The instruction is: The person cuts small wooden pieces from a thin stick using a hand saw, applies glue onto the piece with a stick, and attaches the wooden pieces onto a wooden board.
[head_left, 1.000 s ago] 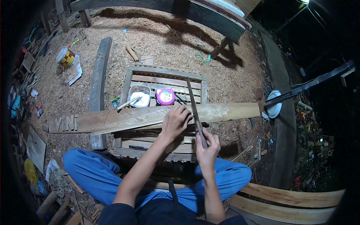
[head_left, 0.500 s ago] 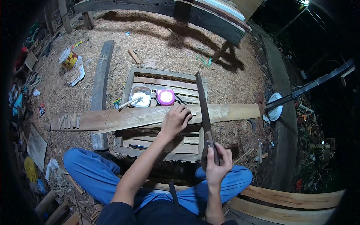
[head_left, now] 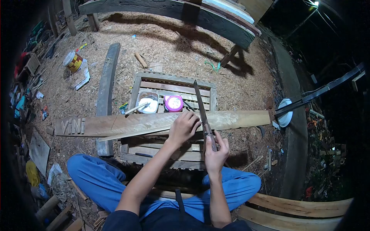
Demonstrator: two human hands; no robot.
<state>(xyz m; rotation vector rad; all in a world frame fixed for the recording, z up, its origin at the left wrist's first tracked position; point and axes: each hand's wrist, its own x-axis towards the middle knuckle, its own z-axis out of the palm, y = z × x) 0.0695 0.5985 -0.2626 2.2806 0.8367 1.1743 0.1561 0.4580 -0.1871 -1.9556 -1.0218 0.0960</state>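
My left hand point(head_left: 185, 129) is closed on the right end of a thin wood strip point(head_left: 135, 133), pressed over a long board point(head_left: 239, 119). Raised letters reading "ViNi" point(head_left: 73, 126) stand at the board's left end. My right hand point(head_left: 217, 150) grips the handle of a long narrow saw point(head_left: 201, 102), its blade pointing away from me across the board, just right of my left fingers. Behind the board, a tub of white material point(head_left: 148, 104) with a stick in it and a pink round tape measure point(head_left: 173, 103) rest on a slatted wooden crate point(head_left: 213, 92).
A dark beam point(head_left: 107, 77) lies under the board on the left. Farther back are a yellow-and-red bucket point(head_left: 73, 61) and a wooden bench point(head_left: 165, 9). A white plate-like disc point(head_left: 284, 112) is at the right. Planks point(head_left: 300, 205) lie at the lower right.
The saw was drawn back toward me and to the right half a second ago; now it is forward again, close to my left fingers. My left hand keeps its hold on the strip.
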